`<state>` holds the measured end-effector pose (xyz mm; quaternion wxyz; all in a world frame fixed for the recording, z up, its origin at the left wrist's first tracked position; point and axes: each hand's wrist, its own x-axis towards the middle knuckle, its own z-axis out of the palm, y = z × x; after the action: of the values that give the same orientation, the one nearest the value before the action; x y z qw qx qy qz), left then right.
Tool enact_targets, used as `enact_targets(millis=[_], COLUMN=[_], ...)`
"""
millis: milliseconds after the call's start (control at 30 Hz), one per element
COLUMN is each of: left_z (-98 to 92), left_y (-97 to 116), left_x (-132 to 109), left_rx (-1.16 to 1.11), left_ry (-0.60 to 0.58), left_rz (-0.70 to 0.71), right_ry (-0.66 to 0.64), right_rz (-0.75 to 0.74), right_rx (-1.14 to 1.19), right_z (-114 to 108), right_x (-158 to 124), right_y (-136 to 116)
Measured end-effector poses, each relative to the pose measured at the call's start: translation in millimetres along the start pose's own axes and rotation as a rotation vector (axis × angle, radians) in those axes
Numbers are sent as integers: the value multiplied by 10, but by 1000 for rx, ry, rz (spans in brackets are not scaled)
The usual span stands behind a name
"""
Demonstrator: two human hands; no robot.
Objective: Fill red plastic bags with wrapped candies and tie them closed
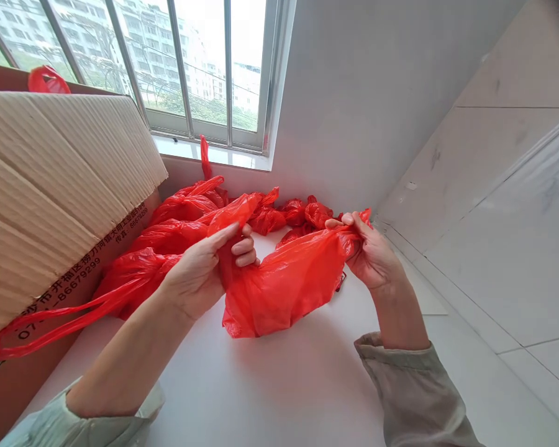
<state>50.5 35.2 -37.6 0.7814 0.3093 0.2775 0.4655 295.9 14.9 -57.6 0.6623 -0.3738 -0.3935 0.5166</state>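
White surface, under grip. Cardboard box, left of grip. Heap of red bags, beyond grip. Held red bag, stretched between both hands. Left hand: thumb and fingers closed on left end. Right hand: fingers pinched on gathered right end.

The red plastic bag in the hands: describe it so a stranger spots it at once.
Start at the barred window, then drop to the red plastic bags heaped below. Nearer the viewer is one red plastic bag stretched between left hand and right hand, the only one both hands hold.
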Motion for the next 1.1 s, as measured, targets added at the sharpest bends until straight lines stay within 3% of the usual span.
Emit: enact_targets(millis=[200, 300, 400, 467, 600, 833, 1100], left_z=[-9, -5, 8, 12, -4, -36, -28], left_y=[-45, -14, 9, 17, 52, 108, 95], left_x=[59, 51, 38, 32, 17, -12, -37], left_rx=[-38, -51, -53, -36, 1, -83, -39], left_ry=[129, 133, 164, 173, 131, 93, 88], left_rz=[-28, 44, 41, 12, 33, 80, 51], right_ry=[52, -108, -279, -304, -210, -43, -12], right_rz=[-10, -69, 35, 71, -27, -35, -116], right_rx=[-96, -289, -611, -741, -598, -375, -470], right_z=[45, 16, -30, -53, -75, -108, -157], right_x=[11, -66, -127, -129, -75, 4, 14], right_y=[80, -24, -103, -100, -24, 54, 44])
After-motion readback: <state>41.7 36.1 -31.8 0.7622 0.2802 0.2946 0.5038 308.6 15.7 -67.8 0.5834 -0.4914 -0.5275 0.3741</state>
